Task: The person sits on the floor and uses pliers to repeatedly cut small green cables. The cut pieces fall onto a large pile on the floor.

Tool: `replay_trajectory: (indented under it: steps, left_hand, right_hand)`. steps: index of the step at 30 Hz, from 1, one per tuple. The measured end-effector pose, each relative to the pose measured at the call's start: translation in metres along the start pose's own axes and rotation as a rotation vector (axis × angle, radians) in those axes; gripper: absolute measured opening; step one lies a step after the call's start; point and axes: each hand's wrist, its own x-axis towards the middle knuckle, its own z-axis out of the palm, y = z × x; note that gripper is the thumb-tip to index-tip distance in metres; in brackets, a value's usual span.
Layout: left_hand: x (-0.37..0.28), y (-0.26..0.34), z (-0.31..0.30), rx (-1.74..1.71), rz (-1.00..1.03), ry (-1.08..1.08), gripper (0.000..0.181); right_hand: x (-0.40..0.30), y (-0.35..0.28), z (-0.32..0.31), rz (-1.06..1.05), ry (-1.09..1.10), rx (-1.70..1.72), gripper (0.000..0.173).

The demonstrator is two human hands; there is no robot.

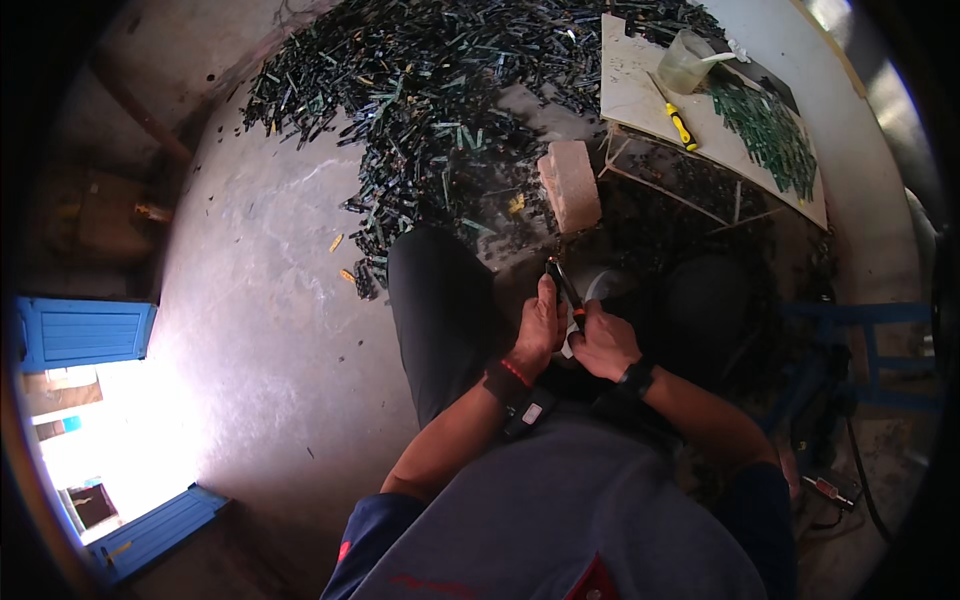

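In the head view, my left hand (pixel 541 322) grips a small dark strip-like piece (pixel 553 276), held up with the thumb along its side. My right hand (pixel 604 341) is closed around a slim hand tool (pixel 570 289) with a metal shaft and a black-and-orange handle. The tool's tip meets the upper end of the piece or lies right beside it; shadow keeps me from telling which. Both hands are close together above my lap. A pale brick (pixel 576 187) stands on the floor just beyond them.
A large heap of dark and green narrow strips (pixel 420 97) covers the floor ahead. On a low white-topped table (pixel 637 82) at right are a yellow-and-black screwdriver (pixel 681 127), a plastic cup (pixel 684 64) and green strips (pixel 765 139). Blue furniture (pixel 892 315) stands right; blue shutters (pixel 90 330) left.
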Motion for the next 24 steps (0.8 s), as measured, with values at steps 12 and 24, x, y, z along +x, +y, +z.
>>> replay_trajectory:
  steps: [12,24]
  left_hand:
    - [0.011,-0.015,-0.003,0.267,0.338,0.08,0.066]
    - [0.008,-0.015,-0.002,0.312,0.517,0.101,0.065]
  right_hand:
    - [0.001,-0.004,-0.019,-0.041,-0.211,0.147,0.039]
    - [0.0,-0.009,-0.01,-0.05,-0.181,0.506,0.019]
